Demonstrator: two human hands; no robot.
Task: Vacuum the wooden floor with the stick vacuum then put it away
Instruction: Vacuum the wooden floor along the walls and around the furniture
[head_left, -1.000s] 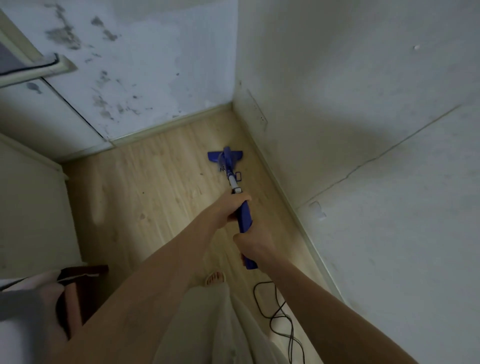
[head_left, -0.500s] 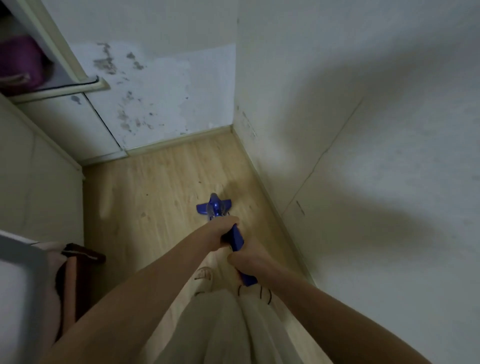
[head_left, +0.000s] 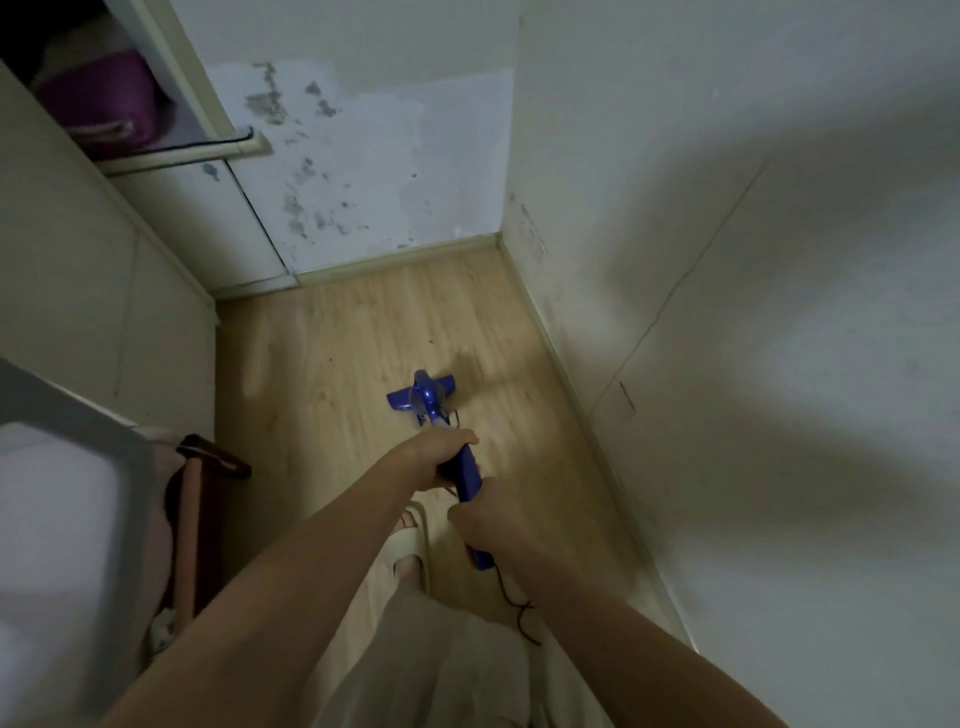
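Curling round the blue handle, the fingers of our left hand (head_left: 441, 460) grip the stick vacuum (head_left: 467, 475) higher along its shaft, while our right hand (head_left: 493, 525) holds the rear of the handle, fingers wrapped under and hidden. The vacuum's blue floor head (head_left: 422, 397) rests on the wooden floor (head_left: 337, 364), near the right wall's skirting. A black cord (head_left: 511, 597) trails from the handle's end past our slippered foot (head_left: 413, 540). At upper left, an open cupboard (head_left: 171, 150) holds a purple bundle (head_left: 104, 101); we cannot tell what it is.
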